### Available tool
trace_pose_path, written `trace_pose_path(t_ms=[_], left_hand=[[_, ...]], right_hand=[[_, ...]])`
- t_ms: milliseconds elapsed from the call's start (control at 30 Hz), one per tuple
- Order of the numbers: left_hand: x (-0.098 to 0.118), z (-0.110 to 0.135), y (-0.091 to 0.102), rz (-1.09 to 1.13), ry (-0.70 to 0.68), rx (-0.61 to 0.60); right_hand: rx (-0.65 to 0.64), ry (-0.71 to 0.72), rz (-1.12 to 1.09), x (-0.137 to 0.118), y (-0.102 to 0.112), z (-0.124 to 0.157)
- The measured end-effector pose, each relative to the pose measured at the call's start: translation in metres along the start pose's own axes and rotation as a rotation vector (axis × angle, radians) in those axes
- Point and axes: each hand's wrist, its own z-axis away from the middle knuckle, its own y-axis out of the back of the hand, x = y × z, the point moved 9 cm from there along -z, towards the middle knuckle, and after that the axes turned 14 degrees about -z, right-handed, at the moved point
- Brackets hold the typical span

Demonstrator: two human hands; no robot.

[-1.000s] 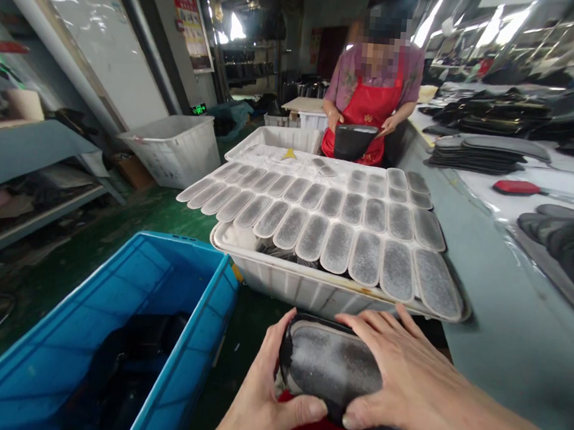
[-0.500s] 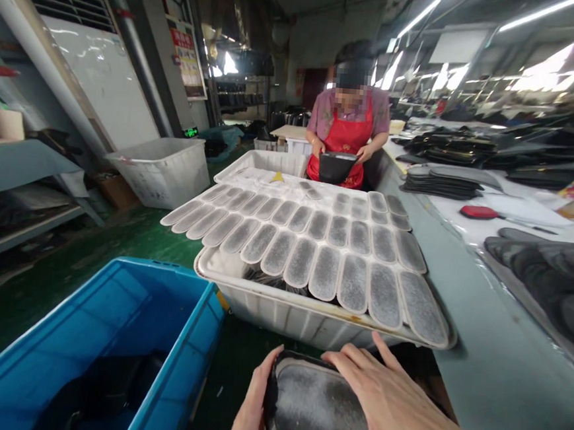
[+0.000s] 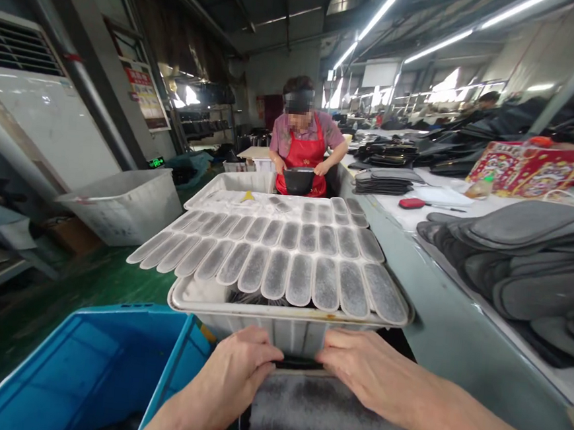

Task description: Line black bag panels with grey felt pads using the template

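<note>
A dark piece with a grey fuzzy face (image 3: 321,413) lies close in front of me at the bottom of the head view. My left hand (image 3: 235,373) curls over its far left edge and my right hand (image 3: 364,373) grips its far right edge, fingers bent down over the rim. Just beyond my hands stands a white plastic bin (image 3: 259,319) covered with rows of grey oval insole pieces (image 3: 302,279). Several more rows lie on a second white bin (image 3: 230,184) behind it.
A blue crate (image 3: 81,364) stands at my lower left. A grey workbench (image 3: 438,319) on the right carries stacks of dark grey insoles (image 3: 526,260). A person in a red apron (image 3: 302,153) stands at the far end holding a black piece. Another white tub (image 3: 123,205) sits left.
The view has tipped upward and the piece has swung flat toward me. Both my hands have shifted from wrapping its sides to gripping its far edge.
</note>
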Motion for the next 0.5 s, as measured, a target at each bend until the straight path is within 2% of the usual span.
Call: trace_pose_path(t_ms=[100, 233, 367, 433, 500], left_hand=[[0.005, -0.004, -0.005, -0.109, -0.054, -0.006], [0.006, 0.004, -0.015, -0.203, -0.058, 0.077], [0.024, 0.02, -0.028, -0.464, -0.247, 0.154], [0.028, 0.024, -0.033, -0.534, -0.293, 0.118], [0.025, 0.024, -0.032, -0.449, -0.255, 0.051]], right_hand=[[-0.037, 0.02, 0.01, 0.006, -0.005, 0.0], [0.0, 0.058, 0.067, 0.003, -0.01, 0.007], [0.116, 0.163, 0.162, -0.011, -0.014, 0.02], [0.158, 0.186, 0.182, -0.015, -0.016, 0.025], [0.167, 0.176, 0.17, -0.016, -0.018, 0.028]])
